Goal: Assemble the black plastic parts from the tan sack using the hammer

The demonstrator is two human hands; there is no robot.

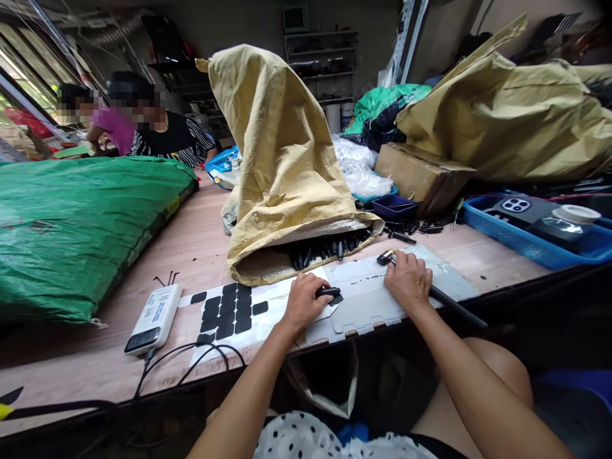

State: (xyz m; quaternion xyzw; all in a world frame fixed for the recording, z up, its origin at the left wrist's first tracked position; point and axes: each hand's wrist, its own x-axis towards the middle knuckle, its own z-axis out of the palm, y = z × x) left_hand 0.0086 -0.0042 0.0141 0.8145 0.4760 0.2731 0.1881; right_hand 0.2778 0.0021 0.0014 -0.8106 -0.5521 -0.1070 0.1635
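My left hand (306,301) is closed on a small black cylindrical part (327,291), held low over the front of the work surface. A black flat patch (337,299) shows just under that part. My right hand (408,280) is wrapped round a hammer (456,307), its metal head poking out left of the fingers and its dark handle running toward the table edge. Both hands are above a grey board (368,274). Behind them a tan sack (282,153) lies with its mouth toward me, and several black cylindrical parts (340,250) show inside.
Left of my hands is a white sheet (268,319) bearing black rounded squares (227,312). Beside it lies a white power bank (155,319) with cables. A green sack (86,236) fills the left; a blue basket (535,250) stands right. Two people sit beyond.
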